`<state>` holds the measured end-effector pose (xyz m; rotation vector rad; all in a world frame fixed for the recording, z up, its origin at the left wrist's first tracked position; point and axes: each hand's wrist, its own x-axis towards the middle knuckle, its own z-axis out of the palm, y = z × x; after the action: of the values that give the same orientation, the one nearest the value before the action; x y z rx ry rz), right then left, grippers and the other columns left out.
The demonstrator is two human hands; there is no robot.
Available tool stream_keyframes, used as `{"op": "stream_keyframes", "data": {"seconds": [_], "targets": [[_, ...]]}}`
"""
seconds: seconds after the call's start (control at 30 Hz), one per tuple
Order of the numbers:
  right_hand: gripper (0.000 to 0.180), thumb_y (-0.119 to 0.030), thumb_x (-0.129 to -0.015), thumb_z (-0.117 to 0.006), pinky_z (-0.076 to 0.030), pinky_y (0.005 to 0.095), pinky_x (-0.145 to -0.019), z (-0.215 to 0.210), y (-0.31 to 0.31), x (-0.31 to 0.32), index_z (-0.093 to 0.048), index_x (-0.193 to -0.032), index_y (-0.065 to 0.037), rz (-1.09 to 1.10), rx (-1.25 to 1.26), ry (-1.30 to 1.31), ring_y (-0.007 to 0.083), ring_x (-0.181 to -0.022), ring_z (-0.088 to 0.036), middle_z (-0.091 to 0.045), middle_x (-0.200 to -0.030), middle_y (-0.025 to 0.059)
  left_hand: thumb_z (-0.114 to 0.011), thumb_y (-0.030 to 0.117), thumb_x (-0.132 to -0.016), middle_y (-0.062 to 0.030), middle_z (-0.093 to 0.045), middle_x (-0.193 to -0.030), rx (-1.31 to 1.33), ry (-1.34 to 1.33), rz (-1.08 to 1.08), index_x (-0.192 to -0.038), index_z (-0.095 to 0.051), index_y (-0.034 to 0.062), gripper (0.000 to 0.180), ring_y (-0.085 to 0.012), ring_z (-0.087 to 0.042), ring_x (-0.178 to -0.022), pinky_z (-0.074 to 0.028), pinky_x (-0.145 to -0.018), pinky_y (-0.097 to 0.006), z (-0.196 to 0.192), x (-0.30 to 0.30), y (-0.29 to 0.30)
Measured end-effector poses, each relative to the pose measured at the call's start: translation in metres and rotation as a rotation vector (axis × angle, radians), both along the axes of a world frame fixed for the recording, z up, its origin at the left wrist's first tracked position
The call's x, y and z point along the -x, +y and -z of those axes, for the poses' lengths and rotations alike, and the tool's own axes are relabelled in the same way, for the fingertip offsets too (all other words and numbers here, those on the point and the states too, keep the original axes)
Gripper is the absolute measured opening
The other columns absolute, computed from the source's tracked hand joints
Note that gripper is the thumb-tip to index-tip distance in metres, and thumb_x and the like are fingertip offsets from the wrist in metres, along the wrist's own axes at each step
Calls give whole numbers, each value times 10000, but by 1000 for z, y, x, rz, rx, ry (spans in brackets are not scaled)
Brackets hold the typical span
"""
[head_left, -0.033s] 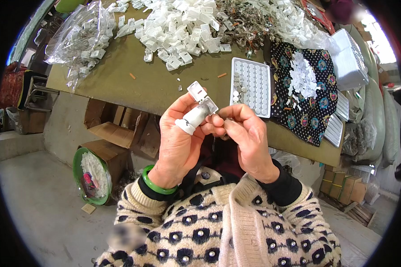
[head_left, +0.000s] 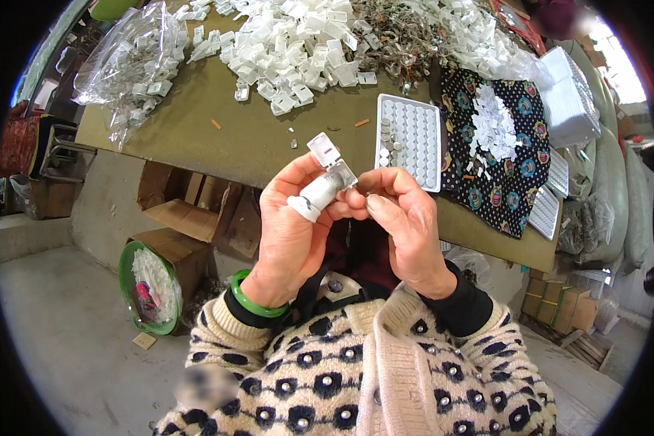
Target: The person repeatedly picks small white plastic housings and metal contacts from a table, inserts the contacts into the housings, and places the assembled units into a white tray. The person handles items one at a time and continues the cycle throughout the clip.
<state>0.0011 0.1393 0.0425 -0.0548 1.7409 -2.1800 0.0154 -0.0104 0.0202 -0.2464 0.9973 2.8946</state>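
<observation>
My left hand [head_left: 287, 229] grips a small white plastic case [head_left: 324, 150], its hinged lid swung up. A worn white cover [head_left: 318, 195] wraps one finger of this hand, and that fingertip presses on the body of the case. Close against the case's right side, my right hand [head_left: 410, 225] is closed in a pinch, thumb against fingers, touching the left fingertips. Whatever sits in that pinch is too small and hidden to name. Both hands are held above my lap at the table's near edge.
On the green table [head_left: 218, 152] lie a heap of white cases [head_left: 291, 51], tangled wired parts [head_left: 400, 43] and a clear bag [head_left: 134, 65]. To the right are a white dimpled tray [head_left: 423, 138] with round silver cells, and a patterned cloth [head_left: 476, 196] bearing white pieces [head_left: 494, 123].
Very little differs. The case and my left fingers have shifted slightly to the right, and my right fingers have moved a little in their pinch.
</observation>
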Motion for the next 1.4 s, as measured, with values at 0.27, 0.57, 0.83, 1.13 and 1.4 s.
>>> {"op": "stream_keyframes", "data": {"seconds": [0.27,0.57,0.83,1.13,1.4], "targets": [[126,9,-870,-494,-466,240,-753,3,-2,-1,-547,-983,27,-3,62,-61,70,-816,-550,-611,-914,51,-675,-116,-829,5,-530,-827,569,224,-158,-1050,-684,-7,247,-64,-532,-750,-433,-664,-186,2,-17,15],[99,43,-853,-562,-490,256,-692,-4,17,12,-562,-945,8,-57,-79,56,85,-743,-560,-595,-870,29,-607,-53,-903,-48,-594,-936,288,140,-66,-1146,-614,-38,243,-180,-681,-834,-574,-801,-309,5,-19,12],[133,-93,-828,-692,-490,403,-656,31,17,101,-587,-871,-23,184,-1145,1140,315,-755,-602,-568,-828,127,-636,21,-892,-69,-625,-896,103,-163,157,-1138,-593,-41,258,-128,-627,-719,-618,-663,-358,5,-8,4],[129,-99,-826,-687,-498,401,-709,28,28,110,-584,-858,-28,-114,-1168,1000,307,-816,-609,-580,-855,135,-646,24,-835,-38,-579,-852,145,-179,117,-944,-554,48,144,-108,-520,-617,-493,-514,-297,1,10,4],[107,-42,-817,-675,-495,394,-693,28,36,104,-578,-861,-27,-158,-1097,1024,301,-795,-608,-581,-852,129,-624,-1,-823,-30,-567,-822,65,-196,113,-908,-533,80,148,-104,-486,-589,-428,-474,-268,10,18,8]]}}
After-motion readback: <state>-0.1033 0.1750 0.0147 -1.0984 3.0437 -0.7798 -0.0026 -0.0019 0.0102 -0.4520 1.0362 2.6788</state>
